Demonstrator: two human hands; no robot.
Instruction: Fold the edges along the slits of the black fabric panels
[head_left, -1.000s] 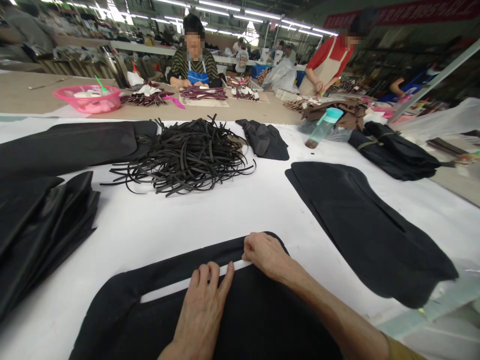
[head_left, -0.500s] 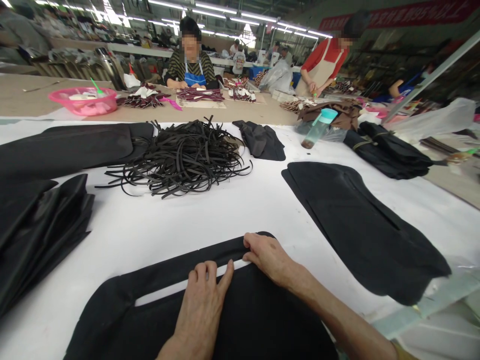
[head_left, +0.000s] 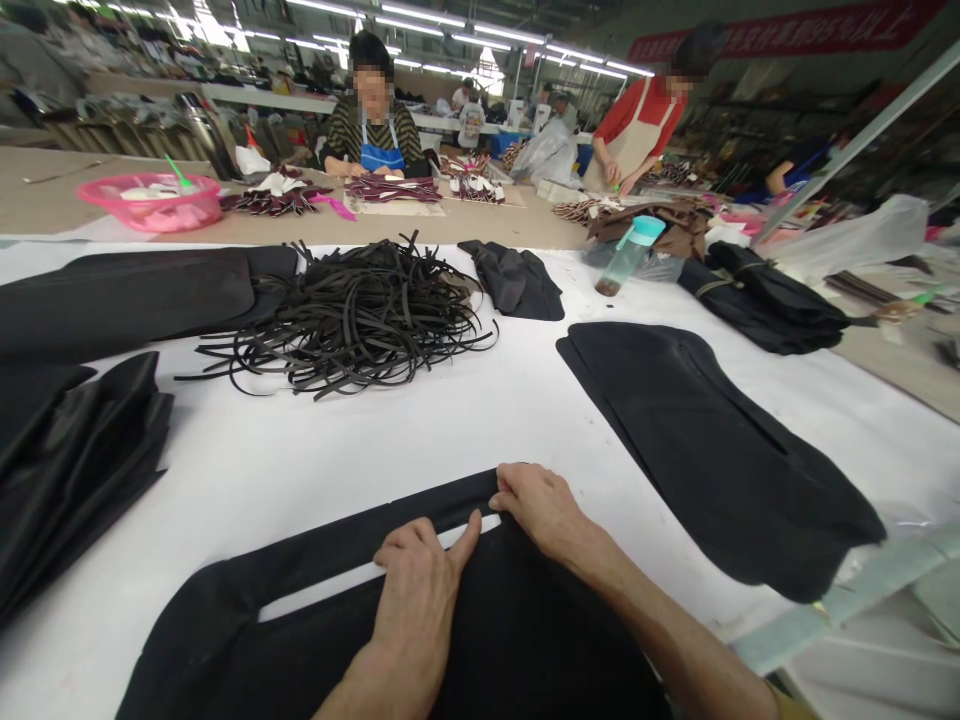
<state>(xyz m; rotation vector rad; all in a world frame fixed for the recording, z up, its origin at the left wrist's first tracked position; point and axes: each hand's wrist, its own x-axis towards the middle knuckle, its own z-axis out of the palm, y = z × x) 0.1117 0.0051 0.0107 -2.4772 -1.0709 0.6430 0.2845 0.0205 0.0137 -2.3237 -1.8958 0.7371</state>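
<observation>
A black leather-like panel (head_left: 540, 620) with a long narrow slot lies in front of me, and the white table shows through the slot. My left hand (head_left: 420, 590) rests on the panel below the slot. Its thumb is stretched along the slot's lower edge, apart from the bent fingers, whose tips reach the slot. At the slot's right end, my right hand (head_left: 536, 505) has its fingers curled and pinched on the panel. What lies under those fingertips is hidden.
Black strips (head_left: 367, 315) lie heaped beyond the panel. Further slotted black panels (head_left: 697, 430) lie at right, folded black pieces (head_left: 75, 460) at left. A bottle (head_left: 630, 255) stands farther back. Beyond are a pink basin (head_left: 150, 205) and two co-workers at a brown table (head_left: 300, 228).
My left hand has shifted slightly right along the slot, its fingers now more bent. My right hand stays at the slot's right end. The whole view has shifted a little.
</observation>
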